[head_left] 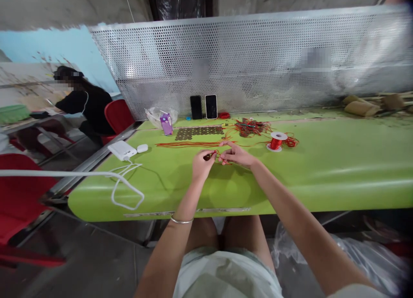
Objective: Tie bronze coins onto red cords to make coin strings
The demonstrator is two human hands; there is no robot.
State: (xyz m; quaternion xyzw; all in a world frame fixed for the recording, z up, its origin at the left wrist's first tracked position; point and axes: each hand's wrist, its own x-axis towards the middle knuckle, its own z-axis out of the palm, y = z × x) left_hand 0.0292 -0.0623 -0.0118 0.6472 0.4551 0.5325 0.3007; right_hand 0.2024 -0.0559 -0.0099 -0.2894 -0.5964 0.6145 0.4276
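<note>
My left hand (202, 164) is closed on a dark brown coin (207, 158), pinched between thumb and fingers, with red cord coming from it. The cord runs to my right hand (237, 155), whose thumb and finger pinch it while another finger stretches out. Just beyond my hands lies a bundle of straight red cords (190, 144). Behind that, brown coins (200, 132) are laid flat in rows. To their right is a tangled pile of red cords and coins (253, 127). A white-rimmed spool of red cord (276, 143) stands right of my right hand.
On the green table (338, 169) are a white power bank (121, 150) with a looping cable, a white case (142, 148) and a purple box (166, 124). Two phones (211, 106) lean against the perforated metal panel (258, 61). A person (93, 104) sits at the left.
</note>
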